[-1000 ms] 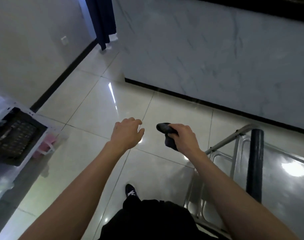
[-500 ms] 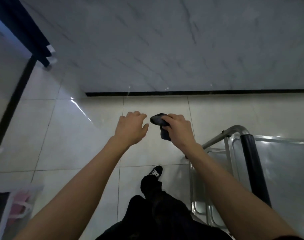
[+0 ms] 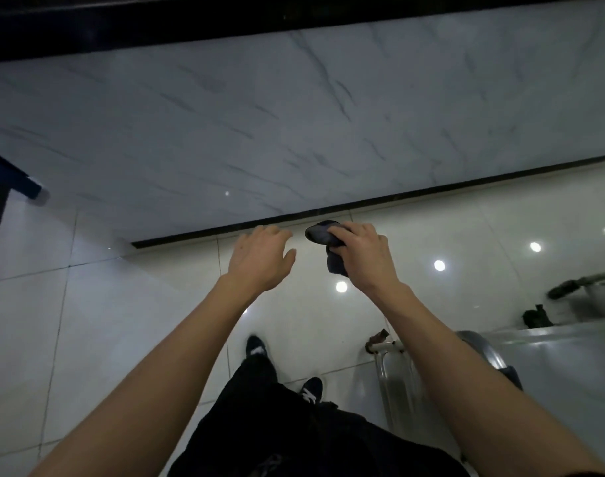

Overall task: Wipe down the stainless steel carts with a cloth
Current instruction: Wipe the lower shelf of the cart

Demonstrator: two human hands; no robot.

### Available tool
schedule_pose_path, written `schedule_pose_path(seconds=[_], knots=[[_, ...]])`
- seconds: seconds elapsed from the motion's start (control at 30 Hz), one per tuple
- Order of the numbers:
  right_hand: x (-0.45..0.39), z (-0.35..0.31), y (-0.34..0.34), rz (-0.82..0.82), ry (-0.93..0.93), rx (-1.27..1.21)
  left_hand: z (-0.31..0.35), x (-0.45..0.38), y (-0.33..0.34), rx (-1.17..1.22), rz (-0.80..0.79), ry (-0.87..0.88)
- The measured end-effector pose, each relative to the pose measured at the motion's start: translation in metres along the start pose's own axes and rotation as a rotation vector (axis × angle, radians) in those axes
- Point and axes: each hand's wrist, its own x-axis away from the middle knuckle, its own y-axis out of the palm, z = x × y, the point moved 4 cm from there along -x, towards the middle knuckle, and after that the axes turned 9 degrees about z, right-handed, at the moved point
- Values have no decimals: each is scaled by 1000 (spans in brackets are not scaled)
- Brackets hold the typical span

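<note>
Glossy floor tiles underfoot: right hand clenches the cloth, left hand slack; cart at four o'clock apparently awaits wiping.

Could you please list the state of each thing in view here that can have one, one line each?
cloth: bunched up, gripped in the right hand, held in the air, not touching any cart.
right hand: fingers curled round the cloth.
left hand: holds nothing, fingers loosely curled, beside the cloth but apart from it.
near cart: at lower right, untouched by either hand.
far cart: at the right edge, blurred, untouched.
</note>
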Motion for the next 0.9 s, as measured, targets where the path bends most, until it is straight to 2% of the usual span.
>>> schedule_pose_path(seconds=[0.2, 0.37, 0.67, 0.9], knots=[[-70, 52, 9, -25, 147, 14, 2, -120, 24, 22, -69, 124], [-107, 109, -6, -5, 353, 37, 33, -225, 35, 23, -185, 328], [-97, 213, -36, 158, 769, 7, 181, -326, 53, 9, -265, 722], [-89, 311, -54, 249, 988, -26, 310, -375, 78, -91, -265, 1009]])
